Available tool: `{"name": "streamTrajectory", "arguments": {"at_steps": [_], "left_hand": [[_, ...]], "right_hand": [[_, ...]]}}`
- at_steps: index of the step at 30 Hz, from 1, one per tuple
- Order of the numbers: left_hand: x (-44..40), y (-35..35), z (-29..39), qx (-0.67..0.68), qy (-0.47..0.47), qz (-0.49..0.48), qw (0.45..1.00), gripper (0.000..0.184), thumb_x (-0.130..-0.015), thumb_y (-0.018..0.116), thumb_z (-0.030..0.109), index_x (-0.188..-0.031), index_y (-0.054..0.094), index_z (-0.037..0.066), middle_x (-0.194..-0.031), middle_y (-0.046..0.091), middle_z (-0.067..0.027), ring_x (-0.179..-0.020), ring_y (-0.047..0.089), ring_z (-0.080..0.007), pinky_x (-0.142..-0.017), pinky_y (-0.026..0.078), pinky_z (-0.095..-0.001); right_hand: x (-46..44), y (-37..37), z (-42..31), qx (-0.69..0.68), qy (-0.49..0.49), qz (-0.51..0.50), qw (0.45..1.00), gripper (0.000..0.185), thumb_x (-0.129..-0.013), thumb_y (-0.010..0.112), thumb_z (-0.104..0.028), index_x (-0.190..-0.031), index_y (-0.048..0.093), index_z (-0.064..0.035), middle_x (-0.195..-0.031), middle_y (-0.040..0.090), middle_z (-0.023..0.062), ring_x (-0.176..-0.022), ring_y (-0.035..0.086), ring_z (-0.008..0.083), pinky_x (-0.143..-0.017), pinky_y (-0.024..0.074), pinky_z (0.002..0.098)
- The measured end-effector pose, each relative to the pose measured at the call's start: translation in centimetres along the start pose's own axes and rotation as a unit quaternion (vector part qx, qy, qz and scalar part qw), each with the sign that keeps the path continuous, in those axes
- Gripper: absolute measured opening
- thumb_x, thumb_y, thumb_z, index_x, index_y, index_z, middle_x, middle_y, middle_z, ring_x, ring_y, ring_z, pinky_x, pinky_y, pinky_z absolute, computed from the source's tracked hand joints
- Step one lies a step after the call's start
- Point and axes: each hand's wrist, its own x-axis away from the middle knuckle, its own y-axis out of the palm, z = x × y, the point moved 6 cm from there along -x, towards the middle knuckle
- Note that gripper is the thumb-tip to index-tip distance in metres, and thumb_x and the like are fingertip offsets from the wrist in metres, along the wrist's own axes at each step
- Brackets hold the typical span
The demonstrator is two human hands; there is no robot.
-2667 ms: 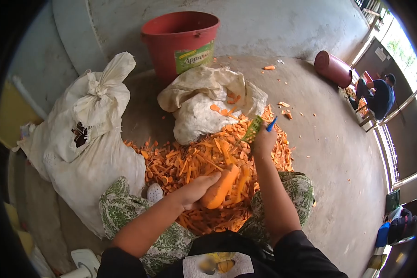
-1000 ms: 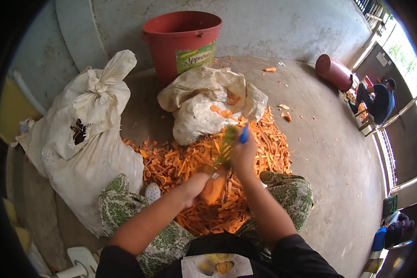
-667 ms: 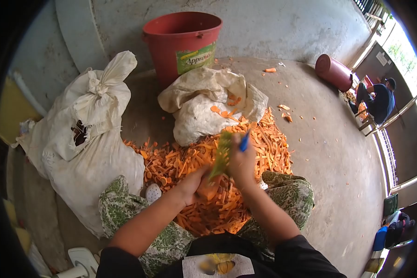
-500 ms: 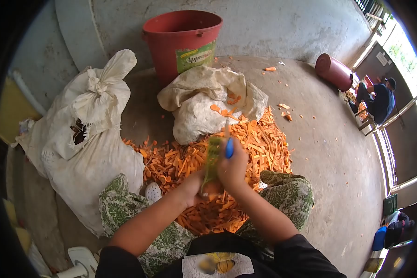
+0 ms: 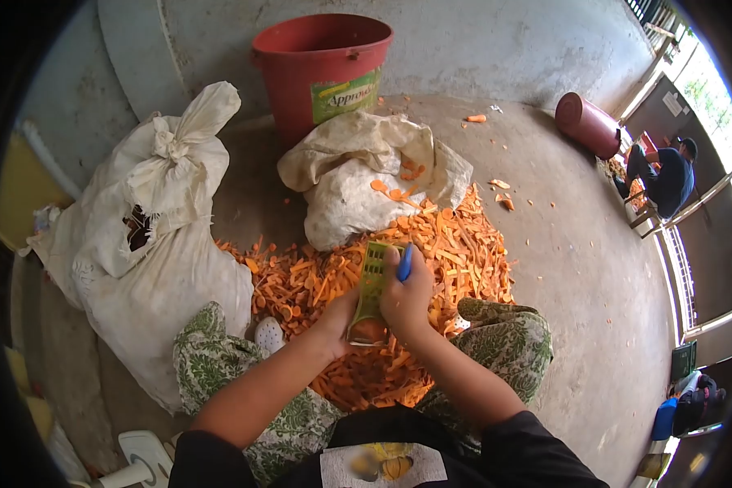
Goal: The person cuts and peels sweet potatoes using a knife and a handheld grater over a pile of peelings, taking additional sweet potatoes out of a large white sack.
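My left hand (image 5: 339,324) is closed around the lower left side of a green slotted plastic grater (image 5: 372,276). Something orange shows at the grater's lower end, perhaps carrot. My right hand (image 5: 408,299) is closed on a tool with a blue handle (image 5: 405,263), its working end not clearly visible. The right thumb lies against the grater's right edge. Both hands are close together above a heap of orange carrot peelings and slices (image 5: 455,252) on the floor between my legs.
A tied white sack (image 5: 163,285) stands at left, with a torn hole. Behind the heap are a crumpled whitish sack (image 5: 342,207) and a red bucket (image 5: 289,98). At far right a person (image 5: 673,179) sits near a tipped reddish bin (image 5: 586,126). A carrot piece (image 5: 476,119) lies on the floor.
The grater was blurred by motion and now shows sharply, its slotted face turned more toward me. Both hands stay nearly in place, and the blue handle has tilted slightly.
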Motion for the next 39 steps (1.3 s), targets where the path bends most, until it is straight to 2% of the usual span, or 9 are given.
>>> {"name": "streamTrajectory", "arguments": {"at_steps": [6,8,10,17,22,26,27,30,39], "left_hand": [[0.9,1.6,-0.2,-0.084,0.023,0.031,0.996,0.038,-0.095,0.03,0.034,-0.103,0.051,0.004,-0.092,0.058,-0.007,-0.074,0.06,-0.016,-0.069,0.05,-0.0299],[2.8,3.6,-0.8,-0.32,-0.054,0.043,0.945,0.038,-0.095,0.029,0.034,-0.104,0.051,0.004,-0.09,0.058,-0.0071,-0.075,0.06,-0.0155,-0.07,0.05,-0.0292],[3.1,3.7,-1.4,-0.277,-0.017,0.054,0.959,0.041,-0.094,0.03,0.037,-0.106,0.049,0.002,-0.088,0.057,-0.0081,-0.075,0.059,-0.0167,-0.067,0.051,-0.0304],[0.3,0.2,-0.1,-0.002,-0.011,-0.019,1.0,0.039,-0.093,0.032,0.039,-0.106,0.048,0.005,-0.087,0.057,-0.0069,-0.076,0.059,-0.0197,-0.06,0.052,-0.0364],[0.8,1.1,-0.1,0.018,0.008,0.046,0.999,0.039,-0.093,0.031,0.038,-0.106,0.048,0.005,-0.087,0.057,-0.0073,-0.075,0.059,-0.0193,-0.059,0.051,-0.0335],[2.0,2.0,-1.5,-0.09,-0.052,-0.039,0.994,0.044,-0.094,0.029,0.04,-0.106,0.047,0.002,-0.086,0.057,-0.0095,-0.071,0.059,-0.017,-0.06,0.051,-0.0314],[2.5,2.8,-1.9,-0.206,-0.074,-0.063,0.974,0.046,-0.094,0.027,0.042,-0.107,0.045,0.001,-0.083,0.056,-0.0106,-0.069,0.058,-0.0172,-0.059,0.051,-0.0313],[2.9,3.2,-1.2,-0.17,-0.056,-0.058,0.982,0.045,-0.094,0.027,0.041,-0.107,0.044,0.001,-0.081,0.055,-0.0107,-0.068,0.057,-0.0179,-0.057,0.051,-0.0316],[0.8,0.7,0.4,0.032,-0.01,0.004,0.999,0.041,-0.093,0.029,0.04,-0.109,0.047,0.006,-0.087,0.058,-0.0088,-0.071,0.059,-0.0199,-0.058,0.05,-0.0331]], "right_hand": [[-4.2,-1.5,5.0,0.017,0.077,0.099,0.992,0.022,-0.089,0.049,-0.022,-0.083,0.055,-0.0014,-0.058,0.052,0.0101,-0.051,0.049,0.0195,-0.048,0.039,0.0342],[-8.2,-4.2,10.4,0.042,0.027,0.233,0.971,0.026,-0.09,0.046,-0.022,-0.078,0.055,-0.0008,-0.055,0.049,0.0036,-0.047,0.043,0.0125,-0.046,0.0374,0.0299],[-9.3,-6.4,13.1,-0.094,0.178,0.239,0.95,0.027,-0.089,0.048,-0.021,-0.074,0.055,0.0005,-0.054,0.046,-0.0001,-0.047,0.039,0.0098,-0.044,0.0326,0.0283],[-2.8,-1.0,2.5,-0.135,0.066,0.043,0.988,0.028,-0.09,0.046,-0.025,-0.079,0.052,0.0001,-0.061,0.051,0.0053,-0.052,0.046,0.0136,-0.049,0.0374,0.0305],[-0.5,0.1,1.3,-0.023,0.037,0.015,0.999,0.026,-0.088,0.05,-0.025,-0.081,0.051,0.0003,-0.058,0.051,0.0155,-0.052,0.047,0.0194,-0.05,0.0375,0.0331],[-5.5,-2.7,5.3,-0.078,0.094,0.124,0.985,0.023,-0.09,0.047,-0.021,-0.083,0.057,-0.0013,-0.062,0.057,0.01,-0.054,0.054,0.0187,-0.051,0.0424,0.032],[-7.1,-4.1,8.9,0.019,0.132,0.19,0.973,0.026,-0.089,0.047,-0.022,-0.078,0.055,0.0004,-0.062,0.057,0.009,-0.054,0.053,0.0158,-0.051,0.041,0.0315],[-8.4,-5.6,12.6,-0.068,0.19,0.223,0.954,0.03,-0.088,0.049,-0.023,-0.067,0.049,-0.0014,-0.052,0.043,0.0011,-0.048,0.038,0.0111,-0.046,0.0309,0.0304],[-1.4,0.1,1.9,-0.153,0.115,-0.003,0.981,0.029,-0.091,0.046,-0.027,-0.079,0.051,-0.0002,-0.059,0.046,0.0021,-0.054,0.04,0.0097,-0.052,0.0364,0.0278]]}}
